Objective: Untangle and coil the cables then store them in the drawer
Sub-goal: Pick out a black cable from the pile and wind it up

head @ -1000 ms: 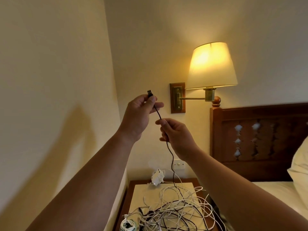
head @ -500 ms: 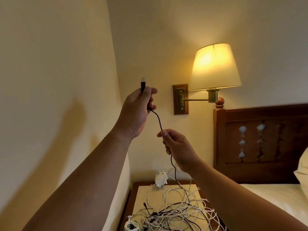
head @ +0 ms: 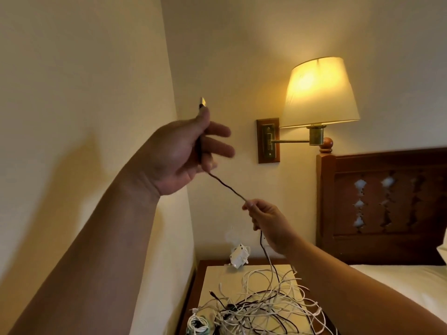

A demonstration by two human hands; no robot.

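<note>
Head view: two hands up, apart. Left hand (head: 179,153) pinches one black cable (head: 227,187) near its plug (head: 202,102), plug pointing up. Right hand (head: 266,218) pinches the same cable lower down; it drops into one tangled pile of cables (head: 261,308) on the nightstand (head: 217,274). One white adapter (head: 239,256), one lit lamp (head: 319,90).

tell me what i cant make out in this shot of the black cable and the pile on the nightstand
- Drawer: none shows in the head view; the bottom edge cuts off the nightstand.
- Black cable: its lower run vanishes into the cable pile, far end untraceable.
- Plug above the left hand: blurred, type unclear.
- Right hand: fingers hide the pinch on the cable.
- White adapter: too small to identify.
</note>
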